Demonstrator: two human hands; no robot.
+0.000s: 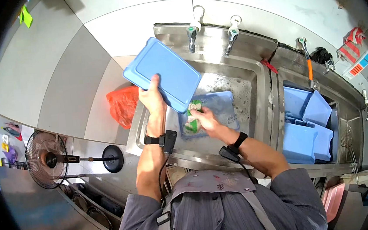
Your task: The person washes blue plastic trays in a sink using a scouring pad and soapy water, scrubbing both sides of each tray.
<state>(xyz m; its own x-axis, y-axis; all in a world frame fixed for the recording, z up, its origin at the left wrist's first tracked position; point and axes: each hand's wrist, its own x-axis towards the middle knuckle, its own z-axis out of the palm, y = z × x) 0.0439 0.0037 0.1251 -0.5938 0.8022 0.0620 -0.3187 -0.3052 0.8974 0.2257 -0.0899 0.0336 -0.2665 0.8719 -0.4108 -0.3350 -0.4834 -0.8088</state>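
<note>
My left hand grips a blue rectangular plastic lid by its lower edge, holding it tilted above the left side of the steel sink. The thumb lies across the lid's face. Just below and to the right, my right hand is closed on a green-and-white cloth, which is partly hidden by the fingers and the lid. Beneath the cloth, a second blue rectangular piece lies in the sink, with wet suds around it.
Two taps stand behind the sink. To the right, a second basin holds several blue plastic containers, under a tap with an orange hose. A red plastic bag sits left of the sink. A fan stands at far left.
</note>
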